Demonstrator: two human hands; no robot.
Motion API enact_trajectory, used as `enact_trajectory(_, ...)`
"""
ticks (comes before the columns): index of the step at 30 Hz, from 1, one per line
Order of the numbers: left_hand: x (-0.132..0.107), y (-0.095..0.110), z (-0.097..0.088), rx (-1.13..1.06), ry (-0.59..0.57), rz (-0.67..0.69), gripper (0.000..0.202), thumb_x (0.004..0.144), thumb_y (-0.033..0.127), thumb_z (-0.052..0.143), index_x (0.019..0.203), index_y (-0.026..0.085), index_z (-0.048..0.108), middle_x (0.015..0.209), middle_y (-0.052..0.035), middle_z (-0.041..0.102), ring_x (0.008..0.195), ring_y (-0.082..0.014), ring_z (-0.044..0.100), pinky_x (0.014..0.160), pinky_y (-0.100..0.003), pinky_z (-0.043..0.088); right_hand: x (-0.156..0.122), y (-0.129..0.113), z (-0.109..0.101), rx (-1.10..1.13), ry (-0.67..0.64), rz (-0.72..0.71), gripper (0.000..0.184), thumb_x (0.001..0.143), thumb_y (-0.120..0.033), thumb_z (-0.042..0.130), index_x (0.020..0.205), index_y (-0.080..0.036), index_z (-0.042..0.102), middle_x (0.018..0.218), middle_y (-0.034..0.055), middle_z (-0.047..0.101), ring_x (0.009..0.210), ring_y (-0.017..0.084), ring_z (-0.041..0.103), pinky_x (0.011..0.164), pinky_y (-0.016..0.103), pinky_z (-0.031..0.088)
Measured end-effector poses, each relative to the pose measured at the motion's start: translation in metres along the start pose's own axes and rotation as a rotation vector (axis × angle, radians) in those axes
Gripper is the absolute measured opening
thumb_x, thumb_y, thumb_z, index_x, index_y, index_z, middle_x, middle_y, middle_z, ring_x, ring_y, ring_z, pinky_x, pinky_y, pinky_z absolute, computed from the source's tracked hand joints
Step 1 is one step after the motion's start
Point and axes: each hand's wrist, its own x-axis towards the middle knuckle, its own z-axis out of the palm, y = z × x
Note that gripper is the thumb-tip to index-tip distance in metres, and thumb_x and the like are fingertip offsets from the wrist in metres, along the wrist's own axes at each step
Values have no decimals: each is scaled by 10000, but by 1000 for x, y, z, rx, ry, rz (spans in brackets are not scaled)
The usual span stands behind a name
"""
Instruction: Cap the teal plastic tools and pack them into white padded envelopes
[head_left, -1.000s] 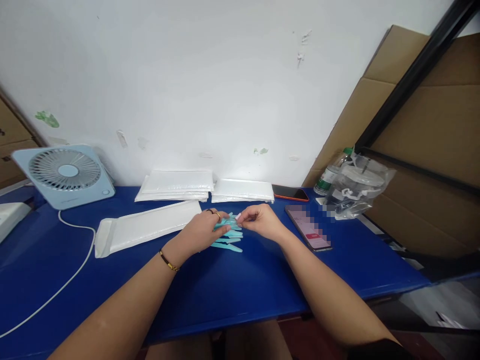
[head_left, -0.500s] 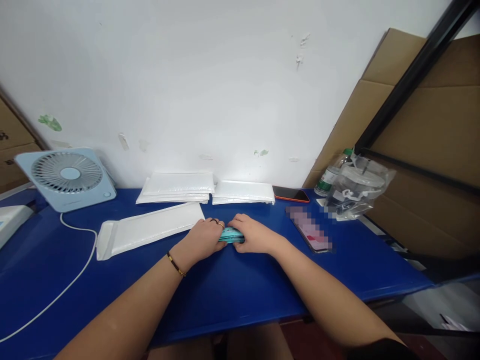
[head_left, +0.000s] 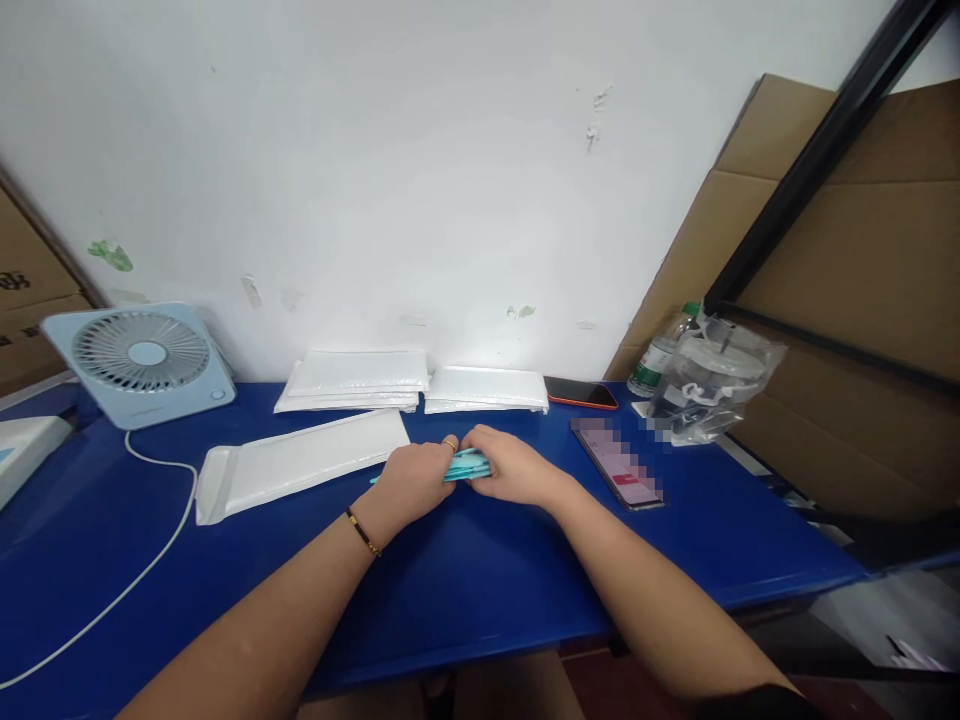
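Both hands hold a small stack of thin, flat teal pieces (head_left: 469,464) just over the blue table; what kind they are I cannot make out. My left hand (head_left: 420,478), with a ring and a dark bracelet, is closed round the left end, and a teal tip pokes out behind it. Closed on the right end is my right hand (head_left: 510,464). Left of my hands a single white padded envelope (head_left: 307,462) lies flat at a slant, its flap end to the left. Fingers cover most of the teal stack.
Along the wall lie two piles of white padded envelopes (head_left: 356,372), (head_left: 486,386). A light-blue fan (head_left: 146,355) with a white cable stands left. Rightward are a red-edged phone (head_left: 581,392), a second phone (head_left: 619,465), a bottle (head_left: 652,365) and a bagged cup (head_left: 712,385) on the blue table (head_left: 465,590).
My left hand has turned slightly over the teal stack, and a teal tip now shows on its left side. The view has tilted up a little.
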Motion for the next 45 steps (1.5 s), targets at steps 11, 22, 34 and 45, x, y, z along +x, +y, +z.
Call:
enact_trajectory(11, 1, 9, -1, -571, 155, 17, 253, 759, 232, 503, 1007, 188, 477, 852, -44, 643, 751, -198, 623, 637, -286, 462, 14, -16, 22, 911, 372, -38, 659, 801, -652, 422, 1334, -272, 342, 1309, 79, 472, 1228, 228, 432, 956, 344, 402)
enact_trajectory(22, 12, 21, 21, -1045, 201, 218, 355, 641, 183, 619, 977, 195, 504, 953, -22, 592, 876, -173, 570, 801, -316, 493, 5, -40, 7, 701, 369, -120, 71, 749, -265, 643, 761, -206, 606, 1016, 35, 658, 1108, 225, 540, 1044, 408, 299)
enact_trajectory(34, 0, 31, 15, -1192, -346, 206, 240, 676, 285, 610, 560, 187, 424, 492, 53, 396, 478, -92, 418, 463, -241, 392, -6, -44, 2, 1187, 82, -137, 388, 573, -241, 798, 866, -199, 546, 617, -29, 608, 501, 129, 560, 484, 252, 455)
enact_trajectory(45, -20, -50, -9, -13, 192, -243, 748, 635, 305, 659, 1324, 147, 414, 1345, -203, 436, 1257, -396, 351, 988, -554, 303, 13, 7, 8, 1076, 750, 54, 267, 692, -312, 720, 711, -205, 476, 467, -96, 426, 352, 53, 381, 374, 194, 342)
